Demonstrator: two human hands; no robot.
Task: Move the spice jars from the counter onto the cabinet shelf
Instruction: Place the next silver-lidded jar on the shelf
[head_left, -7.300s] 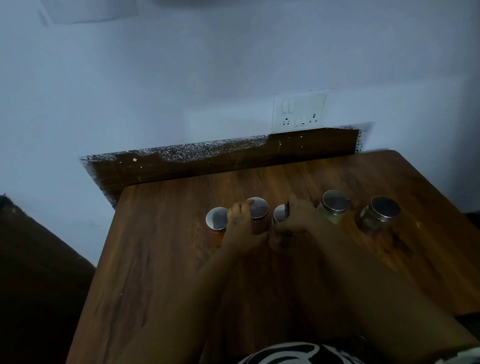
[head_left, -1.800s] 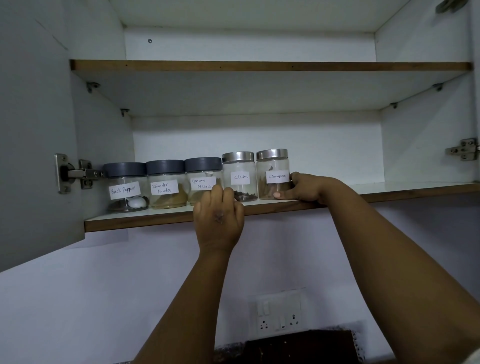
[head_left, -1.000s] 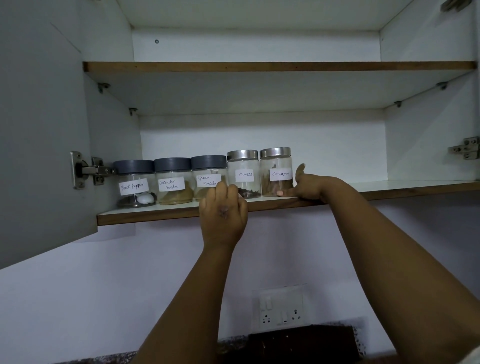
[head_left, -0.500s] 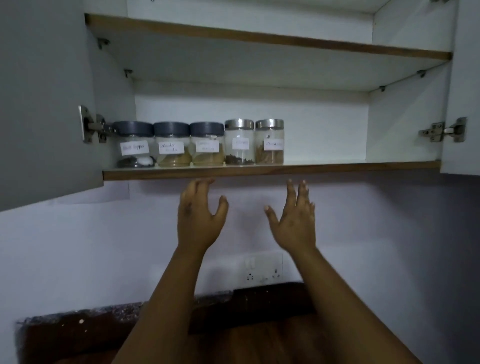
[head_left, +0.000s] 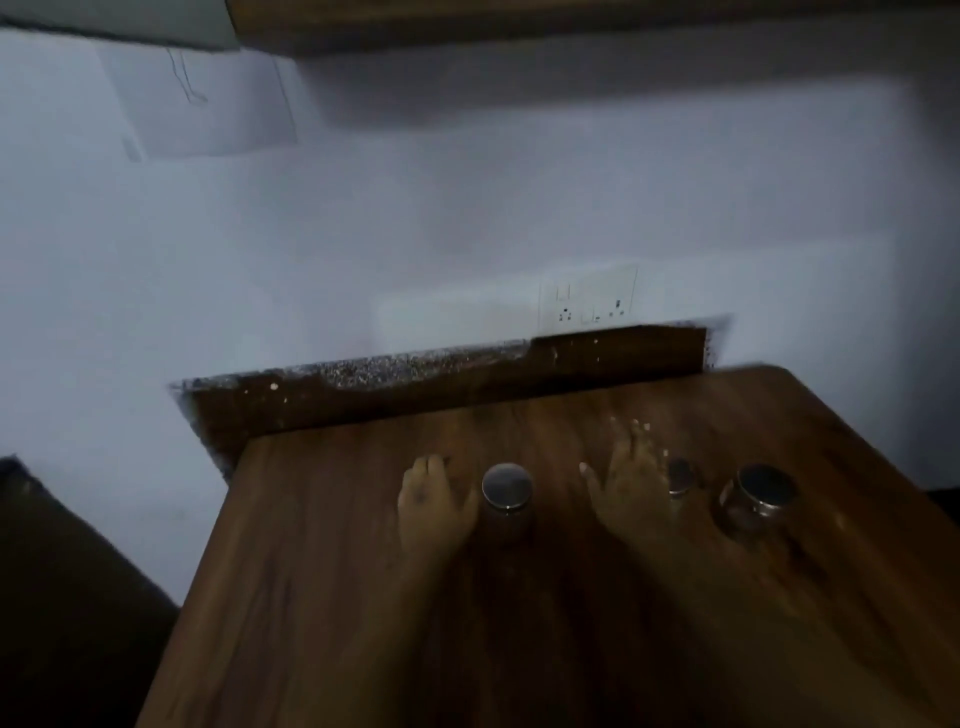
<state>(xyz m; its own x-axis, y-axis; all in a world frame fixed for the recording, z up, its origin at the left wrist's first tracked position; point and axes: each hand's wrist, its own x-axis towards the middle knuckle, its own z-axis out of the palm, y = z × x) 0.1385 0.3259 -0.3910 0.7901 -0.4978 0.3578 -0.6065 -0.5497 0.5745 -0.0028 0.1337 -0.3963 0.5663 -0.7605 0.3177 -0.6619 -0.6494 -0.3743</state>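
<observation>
Half a sec ago your hands were up under the shelf, where 5 jars stood in a row; now you're looking down at the counter (head_left: 597, 597) w/ both hands low over it. Your left hand (head_left: 434, 506) hovers just left of the middle jar (head_left: 507, 488), fingers bent a little, holding nothing. Your right hand (head_left: 634, 488) is spread flat, fingers apart, just right of that jar and partly covering a 2nd jar (head_left: 680, 475). A 3rd jar (head_left: 763, 491) stands further right. All 3 upright, clear glass w/ steel lids; contents too dark and blurred to tell. Socket plate (head_left: 589, 306) on wall behind.
</observation>
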